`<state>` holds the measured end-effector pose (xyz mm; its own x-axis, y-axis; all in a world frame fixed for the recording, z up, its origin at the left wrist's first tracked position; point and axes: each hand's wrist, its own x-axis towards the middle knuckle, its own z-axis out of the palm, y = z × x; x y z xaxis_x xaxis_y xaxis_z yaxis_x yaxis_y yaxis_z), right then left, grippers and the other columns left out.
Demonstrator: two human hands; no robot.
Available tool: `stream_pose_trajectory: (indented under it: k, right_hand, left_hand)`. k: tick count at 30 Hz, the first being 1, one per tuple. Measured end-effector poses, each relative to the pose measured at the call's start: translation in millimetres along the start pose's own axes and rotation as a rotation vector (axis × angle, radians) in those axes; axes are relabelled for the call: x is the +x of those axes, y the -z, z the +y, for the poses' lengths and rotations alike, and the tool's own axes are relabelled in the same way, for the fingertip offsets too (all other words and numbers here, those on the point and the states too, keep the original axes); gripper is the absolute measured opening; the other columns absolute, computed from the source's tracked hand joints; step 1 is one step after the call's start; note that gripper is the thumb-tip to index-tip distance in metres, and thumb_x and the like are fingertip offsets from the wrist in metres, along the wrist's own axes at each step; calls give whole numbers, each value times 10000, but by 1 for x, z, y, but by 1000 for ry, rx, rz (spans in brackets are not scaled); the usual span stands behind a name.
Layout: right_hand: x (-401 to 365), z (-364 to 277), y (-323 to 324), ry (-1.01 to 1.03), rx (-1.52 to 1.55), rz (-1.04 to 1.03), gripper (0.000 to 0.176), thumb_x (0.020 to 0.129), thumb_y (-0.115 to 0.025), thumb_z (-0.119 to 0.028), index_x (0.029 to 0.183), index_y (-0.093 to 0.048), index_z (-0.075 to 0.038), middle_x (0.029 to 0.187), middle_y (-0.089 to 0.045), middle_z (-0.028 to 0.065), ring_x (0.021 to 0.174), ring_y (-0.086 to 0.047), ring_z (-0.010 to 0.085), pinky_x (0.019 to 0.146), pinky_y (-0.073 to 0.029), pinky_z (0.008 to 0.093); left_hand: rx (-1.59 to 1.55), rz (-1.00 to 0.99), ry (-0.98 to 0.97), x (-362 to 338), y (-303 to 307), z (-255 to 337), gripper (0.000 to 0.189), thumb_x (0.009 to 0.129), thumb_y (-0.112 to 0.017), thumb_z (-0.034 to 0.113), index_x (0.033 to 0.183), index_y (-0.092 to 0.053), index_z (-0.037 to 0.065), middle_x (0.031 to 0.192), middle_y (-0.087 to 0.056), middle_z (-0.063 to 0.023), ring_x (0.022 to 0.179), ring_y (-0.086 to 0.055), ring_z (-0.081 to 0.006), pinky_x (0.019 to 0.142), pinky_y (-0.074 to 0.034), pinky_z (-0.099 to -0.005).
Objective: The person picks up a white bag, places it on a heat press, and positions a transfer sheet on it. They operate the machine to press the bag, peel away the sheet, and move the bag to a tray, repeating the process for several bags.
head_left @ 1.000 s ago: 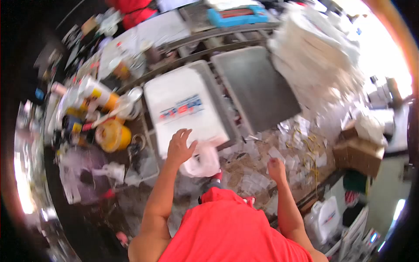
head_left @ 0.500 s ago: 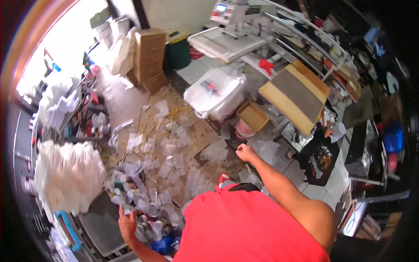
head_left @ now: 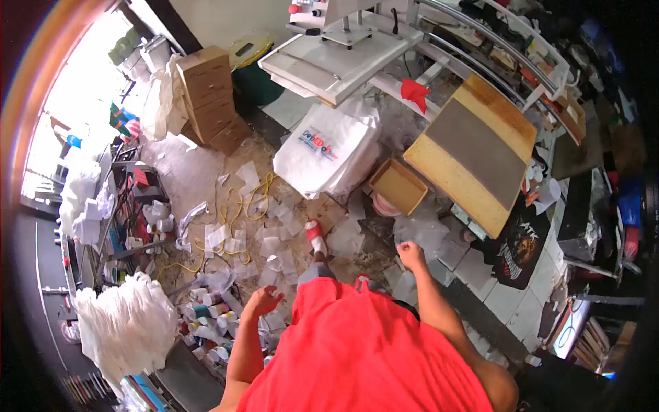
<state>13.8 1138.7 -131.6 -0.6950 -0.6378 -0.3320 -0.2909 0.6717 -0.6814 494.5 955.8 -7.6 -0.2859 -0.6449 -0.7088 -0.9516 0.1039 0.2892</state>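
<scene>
My left hand is held over the littered floor, its fingers apart and nothing in them; the pile of cups and containers lies to its left. My right hand hangs with its fingers curled, near clear plastic on the floor. Whether those fingers hold anything is too small to tell. Ahead of the right hand are a shallow cardboard box and a stack of white printed bags. One foot in a red and white slipper shows in front of the red shirt.
A heat press stands ahead, with a wood-coloured board to its right. Cardboard boxes and a green bin are at the back left. White bundled material is on the left. Yellow cord and paper scraps cover the floor.
The view has moved forward, bringing the heat press and bags closer. My left hand has moved inward from the left side. My right hand appears slightly further right, and one foot has come forward.
</scene>
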Motion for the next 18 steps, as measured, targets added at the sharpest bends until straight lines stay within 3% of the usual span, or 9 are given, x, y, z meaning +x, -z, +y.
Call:
stream_pose_trajectory:
  k: [4,5,8,10,11,12,13,14,18]
  right_hand:
    - [109,-57,-49,-5,-16,50,258,806,-724,-298,886,-697,-54,845,-715,145,813,-695,276,755,-535,374]
    - [152,-61,-72,0,68,79,260,806,-727,-298,882,-699,-51,844,-717,134,802,-690,253,754,-532,369]
    - [242,-184,-78,6,384,95,286,816,-735,-274,887,-693,0,857,-720,117,803,-668,208,769,-526,356]
    - [362,-167,-126,39,377,121,295,807,-752,-251,926,-704,14,921,-722,138,863,-670,223,818,-519,362]
    - [382,-199,-122,-6,215,199,390,832,-681,-336,983,-690,23,985,-714,188,920,-671,324,809,-502,445]
    - [425,-200,-124,33,-34,125,447,849,-645,-379,1011,-674,37,1030,-694,230,968,-649,383,826,-494,464]
    - [445,-219,-124,-197,-147,76,573,840,-628,-513,1125,-674,-17,1154,-665,215,1086,-614,390,928,-471,465]
    - [490,-183,-152,-222,-35,181,639,812,-660,-522,1207,-628,-21,1262,-605,228,1132,-593,372,928,-476,463]
    - [509,-212,-160,-293,-166,217,642,813,-661,-517,1213,-621,-17,1264,-601,230,1136,-589,375,930,-476,465]
  left_hand:
    - [22,-85,94,45,5,-30,568,850,-648,504,1226,-620,78,1001,-708,-191,1046,-654,-326,922,-505,-408]
    - [-60,-66,91,73,-16,-75,569,843,-651,506,1211,-623,73,999,-706,-196,1040,-654,-337,917,-507,-413]
    - [-113,-3,192,99,-5,-106,642,843,-632,525,1266,-574,46,1237,-604,-255,1170,-572,-393,1005,-451,-443]
    - [-42,-150,250,122,-1,-145,720,851,-600,560,1354,-503,53,1269,-594,-237,1200,-557,-376,1028,-436,-418]
    - [-114,-176,334,127,11,-149,705,848,-604,557,1351,-518,70,1271,-602,-216,1199,-567,-348,1023,-442,-403]
    - [-118,-97,337,135,5,-168,650,849,-608,538,1311,-565,83,1245,-623,-197,1177,-583,-339,1007,-453,-398]
    - [-236,-101,443,132,38,-149,584,851,-612,498,1264,-607,85,1219,-638,-193,1147,-599,-344,991,-464,-399]
    - [-282,-72,479,130,72,-129,566,851,-611,484,1249,-616,82,1210,-642,-190,1137,-605,-344,983,-469,-399]
    - [-344,-45,489,159,112,-126,533,853,-608,461,1223,-628,78,1197,-650,-186,1122,-613,-338,965,-480,-394]
